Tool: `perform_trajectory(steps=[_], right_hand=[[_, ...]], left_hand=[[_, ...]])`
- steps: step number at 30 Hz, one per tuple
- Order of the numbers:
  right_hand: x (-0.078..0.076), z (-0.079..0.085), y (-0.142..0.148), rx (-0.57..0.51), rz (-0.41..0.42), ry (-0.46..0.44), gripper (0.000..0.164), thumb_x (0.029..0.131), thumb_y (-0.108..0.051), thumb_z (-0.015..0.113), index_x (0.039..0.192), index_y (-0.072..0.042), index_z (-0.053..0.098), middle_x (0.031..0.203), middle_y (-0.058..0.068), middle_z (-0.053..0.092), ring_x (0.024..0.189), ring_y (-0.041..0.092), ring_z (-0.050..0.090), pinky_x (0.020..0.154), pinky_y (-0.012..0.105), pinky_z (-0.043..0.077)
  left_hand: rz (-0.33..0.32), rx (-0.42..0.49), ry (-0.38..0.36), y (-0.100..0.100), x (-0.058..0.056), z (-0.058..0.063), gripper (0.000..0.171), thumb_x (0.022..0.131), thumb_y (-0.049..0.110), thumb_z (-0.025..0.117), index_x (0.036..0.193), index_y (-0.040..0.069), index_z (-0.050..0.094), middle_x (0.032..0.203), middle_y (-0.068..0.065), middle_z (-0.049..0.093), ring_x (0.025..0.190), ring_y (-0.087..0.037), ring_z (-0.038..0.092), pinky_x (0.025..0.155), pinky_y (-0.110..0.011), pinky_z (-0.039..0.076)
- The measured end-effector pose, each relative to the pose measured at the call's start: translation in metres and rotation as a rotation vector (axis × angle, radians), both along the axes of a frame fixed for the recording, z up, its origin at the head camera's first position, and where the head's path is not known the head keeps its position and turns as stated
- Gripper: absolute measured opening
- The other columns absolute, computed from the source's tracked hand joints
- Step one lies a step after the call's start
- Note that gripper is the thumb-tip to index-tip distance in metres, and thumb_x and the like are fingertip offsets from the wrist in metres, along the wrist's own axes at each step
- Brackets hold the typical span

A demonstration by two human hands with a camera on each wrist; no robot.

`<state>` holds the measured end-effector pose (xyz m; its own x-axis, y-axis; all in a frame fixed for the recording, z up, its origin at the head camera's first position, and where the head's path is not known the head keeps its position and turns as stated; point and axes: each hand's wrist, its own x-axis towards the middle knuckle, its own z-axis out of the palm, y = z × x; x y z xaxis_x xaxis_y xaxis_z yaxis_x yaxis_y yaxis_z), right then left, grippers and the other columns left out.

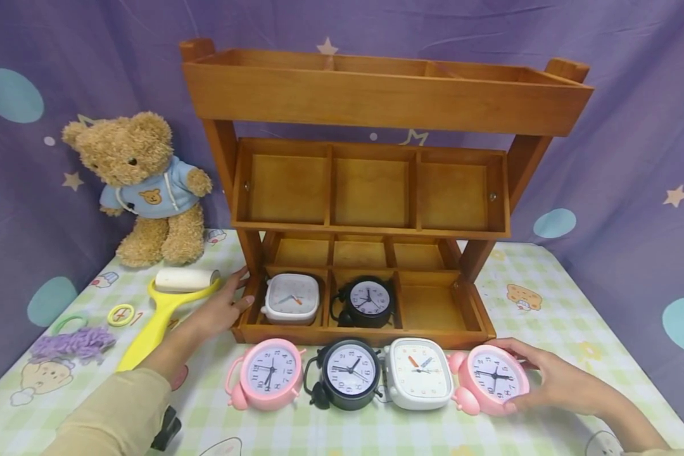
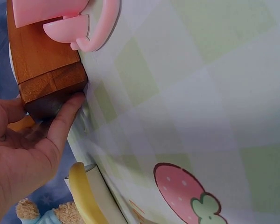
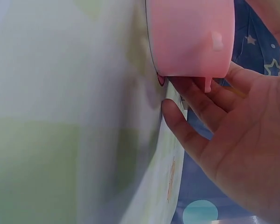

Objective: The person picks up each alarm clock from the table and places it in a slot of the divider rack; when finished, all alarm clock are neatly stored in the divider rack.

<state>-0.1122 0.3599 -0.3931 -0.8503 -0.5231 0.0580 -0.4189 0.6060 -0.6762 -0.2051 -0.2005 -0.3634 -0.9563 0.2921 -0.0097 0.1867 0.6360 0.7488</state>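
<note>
Grip: right hand (image 1: 553,381) around smooth round clock (image 1: 494,375), left hand (image 1: 221,311) around wooden rack end (image 2: 56,83)

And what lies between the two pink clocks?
In the head view, a black clock and a white clock lie between them, the white one beside the pink clock at the right hand.

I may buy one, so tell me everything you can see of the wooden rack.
The wooden rack, orange-brown and slightly glossy, stands upright on the checked tablecloth. Slanted side posts carry divided trays; the tray below the top one has three compartments and tilts forward. In the bottom front row, a white clock sits at left and a black clock in the middle. The left hand holds the rack's lower left end.
</note>
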Motion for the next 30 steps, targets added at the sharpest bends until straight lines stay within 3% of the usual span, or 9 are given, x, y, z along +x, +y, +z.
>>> perform_trajectory(steps=[6, 30], right_hand=[[0.0038, -0.0005, -0.0019, 0.014, -0.02, -0.039, 0.09, 0.072, -0.019, 0.092, 0.149, -0.021, 0.045, 0.136, -0.01, 0.058, 0.122, -0.003, 0.049, 0.092, 0.02, 0.045], [0.0083, -0.0035, -0.0078, 0.012, -0.081, 0.007, 0.089, 0.07, -0.023, 0.094, 0.146, -0.021, 0.048, 0.13, -0.007, 0.062, 0.114, 0.0, 0.054, 0.09, 0.019, 0.044]], left_hand=[[-0.002, -0.005, 0.005, -0.0002, 0.0, 0.0, 0.062, 0.106, 0.002, 0.044, 0.153, -0.019, 0.009, 0.148, -0.048, 0.027, 0.138, -0.06, 0.03, 0.114, -0.066, 0.027], [-0.012, 0.012, 0.02, -0.0004, -0.0001, -0.0011, 0.062, 0.105, 0.001, 0.045, 0.152, -0.02, 0.009, 0.148, -0.048, 0.027, 0.138, -0.061, 0.029, 0.113, -0.066, 0.028]])
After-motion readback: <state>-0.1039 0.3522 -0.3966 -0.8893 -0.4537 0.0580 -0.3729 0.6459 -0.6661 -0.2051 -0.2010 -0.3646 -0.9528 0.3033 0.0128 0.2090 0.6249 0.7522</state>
